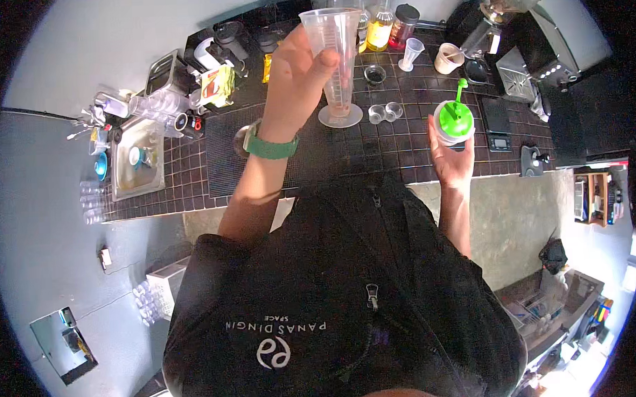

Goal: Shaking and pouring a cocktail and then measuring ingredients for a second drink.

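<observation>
My left hand (300,75), with a green-strapped watch at the wrist, grips a tall clear plastic measuring cup (340,82) on a round foot. The cup is held upright, with graduation marks on its wall and a little reddish-brown tint low inside. My right hand (455,165) is closed around a whitish plastic squeeze bottle (444,136) with a bright green lid and spout (456,117). Between the hands, two small clear glasses (385,113) sit side by side on the black tiled counter (416,161). What the bottle holds is hidden.
Behind stand syrup bottles (379,32), a red-filled jar (404,27), a small measuring cup (411,53) and a paper cup (448,58). A coffee grinder (483,32), scale (496,121) and tamper (532,159) are at right. A sink (159,178) lies left.
</observation>
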Demonstrator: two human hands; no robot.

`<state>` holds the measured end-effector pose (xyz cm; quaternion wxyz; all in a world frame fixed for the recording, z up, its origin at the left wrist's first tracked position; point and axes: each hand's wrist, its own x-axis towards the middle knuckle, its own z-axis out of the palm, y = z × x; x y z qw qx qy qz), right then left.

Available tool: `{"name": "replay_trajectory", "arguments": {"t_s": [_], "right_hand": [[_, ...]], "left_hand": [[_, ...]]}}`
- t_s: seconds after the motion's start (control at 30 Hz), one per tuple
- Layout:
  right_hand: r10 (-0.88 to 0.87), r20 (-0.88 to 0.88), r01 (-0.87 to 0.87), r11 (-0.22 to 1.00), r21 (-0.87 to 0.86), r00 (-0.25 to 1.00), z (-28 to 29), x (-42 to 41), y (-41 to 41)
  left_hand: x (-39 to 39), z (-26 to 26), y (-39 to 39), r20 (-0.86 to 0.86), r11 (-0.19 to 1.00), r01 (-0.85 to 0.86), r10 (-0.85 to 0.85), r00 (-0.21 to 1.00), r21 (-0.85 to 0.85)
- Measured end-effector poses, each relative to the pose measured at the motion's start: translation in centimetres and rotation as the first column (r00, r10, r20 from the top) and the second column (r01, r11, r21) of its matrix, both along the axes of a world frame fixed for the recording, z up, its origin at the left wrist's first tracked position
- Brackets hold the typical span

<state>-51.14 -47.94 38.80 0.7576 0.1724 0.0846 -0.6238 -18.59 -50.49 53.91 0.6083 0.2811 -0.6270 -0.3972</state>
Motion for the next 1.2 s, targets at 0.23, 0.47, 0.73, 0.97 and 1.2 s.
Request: {"name": "replay_trajectory", "arguments": {"t_s": [0.23, 0.47, 0.73, 0.97, 1.2], "right_hand": [[-0.02, 0.008, 0.02, 1.0, 0.014, 1.0, -0.9, -0.1, -0.2], [0.005, 0.032, -0.006, 1.0, 0.02, 0.999, -0.9, -0.3, -0.1], [-0.066, -0.096, 0.07, 0.997, 0.043, 0.993, -1.7, 0.5, 0.0], [-0.022, -0.058, 0.025, 0.998, 0.059, 0.998, -1.9, 0.2, 0.0], [-0.019, -0.087, 0.022, 0.999, 0.032, 0.996, -1.6, 0.2, -0.1]], "left_hand": [[-0.2, -0.4, 0.1, -0.023, 0.998, -0.013, 0.014, 1.0, 0.053], [-0.8, -0.3, 0.7, -0.075, 0.993, 0.026, -0.017, 0.997, 0.118], [-0.8, -1.9, 0.7, -0.004, 0.99, -0.026, 0.027, 1.0, 0.14], [-1.1, -3.4, 0.7, -0.096, 0.974, -0.057, 0.08, 0.992, 0.218], [-0.9, -4.2, 0.4, -0.073, 0.979, -0.106, 0.12, 0.99, 0.173]]}}
